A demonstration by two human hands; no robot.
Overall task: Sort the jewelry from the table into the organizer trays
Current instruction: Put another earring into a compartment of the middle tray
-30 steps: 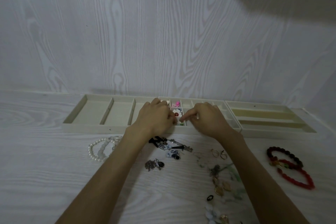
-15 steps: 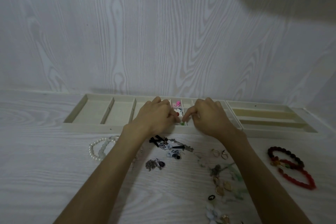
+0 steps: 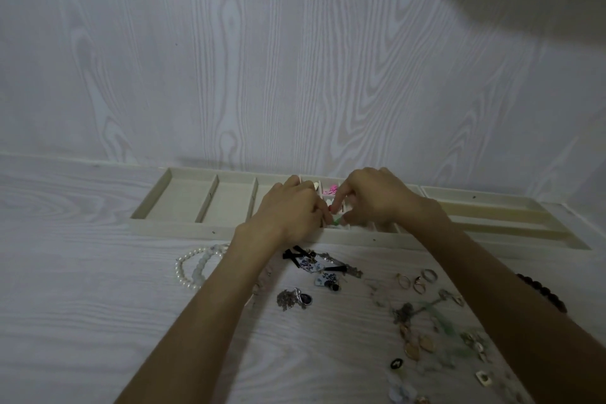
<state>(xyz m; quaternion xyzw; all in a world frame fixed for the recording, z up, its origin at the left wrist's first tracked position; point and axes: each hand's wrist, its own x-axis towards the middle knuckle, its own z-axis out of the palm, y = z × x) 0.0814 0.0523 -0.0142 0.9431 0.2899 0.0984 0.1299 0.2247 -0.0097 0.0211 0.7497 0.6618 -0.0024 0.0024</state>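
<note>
Since the earlier frames the right hand (image 3: 377,198) has moved slightly farther over the middle organizer tray (image 3: 357,233), and the camera has shifted so the dark red bead bracelet (image 3: 541,292) is now mostly hidden behind the right forearm. The left hand (image 3: 292,210) remains at the same small compartments. Both hands have fingers curled inward, fingertips meeting over a small green piece (image 3: 336,221) at the tray's near edge; which hand actually holds it cannot be told. A pink item (image 3: 331,188) lies in a far compartment.

The surface is a pale wood-grain table (image 3: 82,305) against a matching wall (image 3: 229,59), dimly lit. The left tray (image 3: 183,207) and right tray (image 3: 492,216) flank the middle one.

Unsorted jewelry lies near: a pearl bracelet (image 3: 188,269) at left, partly covered by the left forearm; a black bow piece (image 3: 296,252), a blue-and-white pendant (image 3: 326,280), a dark brooch (image 3: 295,298), several rings (image 3: 416,280), and gold earrings (image 3: 416,346) at right.
</note>
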